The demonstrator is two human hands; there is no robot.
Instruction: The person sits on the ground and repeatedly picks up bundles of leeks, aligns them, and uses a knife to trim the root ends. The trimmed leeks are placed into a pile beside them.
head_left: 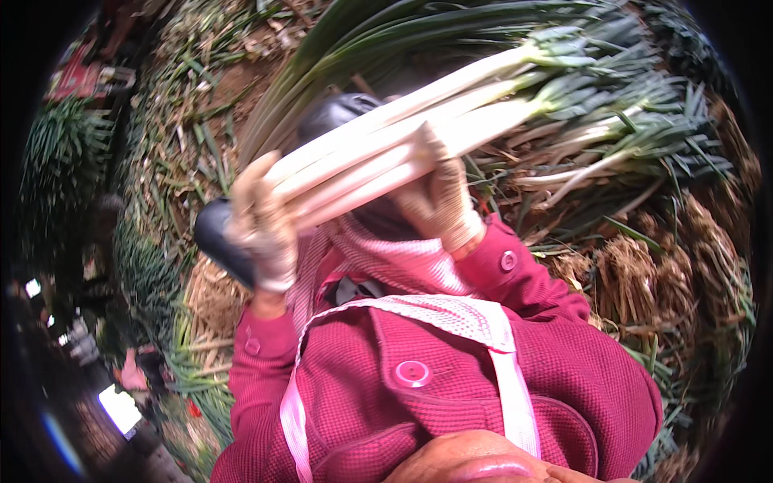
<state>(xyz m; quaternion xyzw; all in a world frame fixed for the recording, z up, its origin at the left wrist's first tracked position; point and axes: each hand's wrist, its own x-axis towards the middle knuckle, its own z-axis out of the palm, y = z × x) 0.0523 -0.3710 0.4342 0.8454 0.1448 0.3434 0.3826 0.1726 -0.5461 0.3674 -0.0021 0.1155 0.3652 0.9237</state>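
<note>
Several large Welsh onions point(386, 145) with thick white stalks are held as a bunch across my lap, slanting up to the right, leaves point(561, 54) at the far right end. My left hand point(263, 223), in a pale glove, is at the lower left end of the stalks, around them; it is blurred. My right hand point(441, 199), in a similar glove with a ribbed cuff, grips the bunch near its middle from the near side, thumb upward. Part of its fingers is hidden behind the stalks. More long green onions point(296, 84) lie beyond the bunch.
Unpeeled onions point(580, 172) lie in a heap at right, above bundled roots point(625, 278). Loose leaves and peelings point(175, 151) cover the ground at left. Another green pile point(66, 145) stands at far left. Dark rounded shapes point(223, 238), possibly my knees, lie beneath my hands.
</note>
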